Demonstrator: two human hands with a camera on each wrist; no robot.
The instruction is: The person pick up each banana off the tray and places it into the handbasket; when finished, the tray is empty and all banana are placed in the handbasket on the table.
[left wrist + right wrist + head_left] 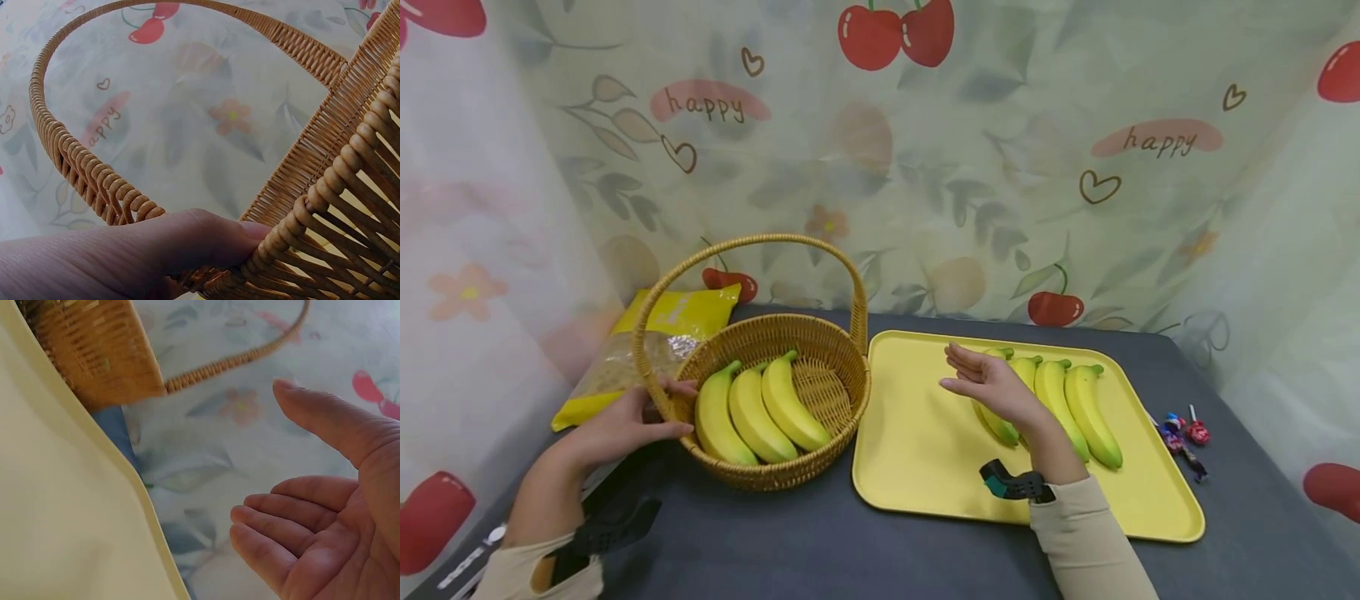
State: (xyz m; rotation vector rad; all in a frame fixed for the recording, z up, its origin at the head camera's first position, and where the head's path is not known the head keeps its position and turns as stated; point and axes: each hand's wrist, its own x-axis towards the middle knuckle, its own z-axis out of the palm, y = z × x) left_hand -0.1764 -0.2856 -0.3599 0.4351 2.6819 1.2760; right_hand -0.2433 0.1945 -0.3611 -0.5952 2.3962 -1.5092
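**Basket held at its rim, open hand raised over the tray**

The wicker basket [790, 392] is gripped at its rim by the left hand [625, 427], at about 9 o'clock on the basket; in the left wrist view the thumb is seen pressed against the woven edge just below the foot of the handle [81, 156]. Three bananas [760, 412] are laid side by side inside the basket, stems pointing to 12 o'clock.

The right hand [988, 385] is held above the yellow tray [917, 442], at 3 o'clock from the basket. Its fingers [281, 519] are spread loosely and nothing is held by them; the palm is turned toward the basket. A second group of bananas [1078, 408] is lying on the tray directly behind that hand, partly covered by it, so their count cannot be told.

The tray and basket are set just beside each other on a dark surface [820, 550]. A yellow bag [662, 342] is lying at 10 o'clock from the basket, and a few wrapped sweets [1183, 433] are seen at 3 o'clock from the tray.
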